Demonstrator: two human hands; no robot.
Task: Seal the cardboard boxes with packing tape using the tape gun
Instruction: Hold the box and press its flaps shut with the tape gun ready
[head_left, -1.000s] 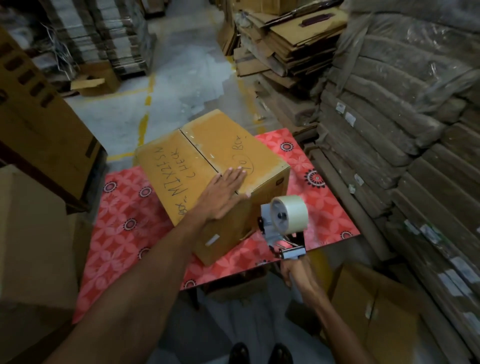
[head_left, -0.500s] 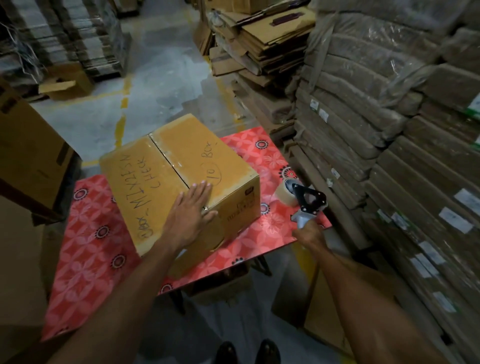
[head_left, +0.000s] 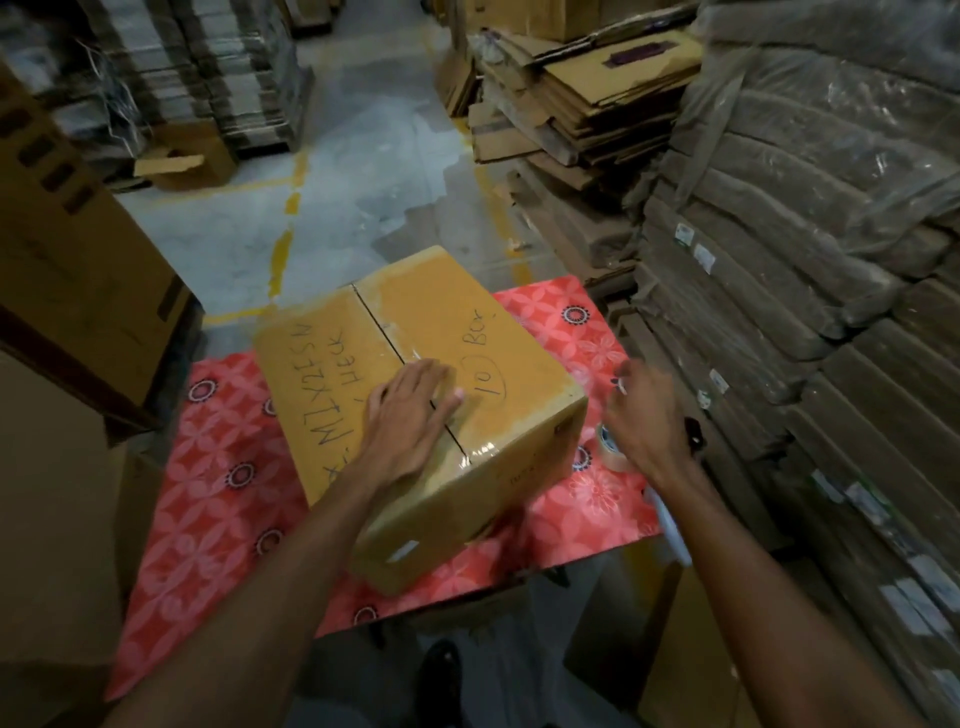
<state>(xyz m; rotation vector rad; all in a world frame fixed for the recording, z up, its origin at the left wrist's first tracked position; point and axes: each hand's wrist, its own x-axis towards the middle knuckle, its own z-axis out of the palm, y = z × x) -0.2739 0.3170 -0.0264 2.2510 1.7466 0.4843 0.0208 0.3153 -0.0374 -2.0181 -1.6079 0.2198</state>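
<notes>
A closed cardboard box (head_left: 467, 332) with handwriting on top sits on the red patterned table (head_left: 218, 499). Glossy clear tape runs along its centre seam and over the near edge. My left hand (head_left: 405, 410) lies flat on the box top, across the seam. The tape gun (head_left: 609, 448) rests on the table to the right of the box; only its tape roll and a black part show. My right hand (head_left: 644, 415) is blurred just over the gun, its fingers apart and not wrapped around the handle.
Tall stacks of bundled flat cardboard (head_left: 810, 312) stand close on the right. Big boxes (head_left: 67, 270) crowd the left. More flattened cartons (head_left: 582, 98) lie beyond the table. A concrete floor (head_left: 343, 187) with yellow lines stretches ahead, and another box (head_left: 675, 649) stands below the table's right corner.
My right hand carried the tape gun from the box's near end to the table's right side, set it down and loosened its grip. My left hand stayed pressed on the box top.
</notes>
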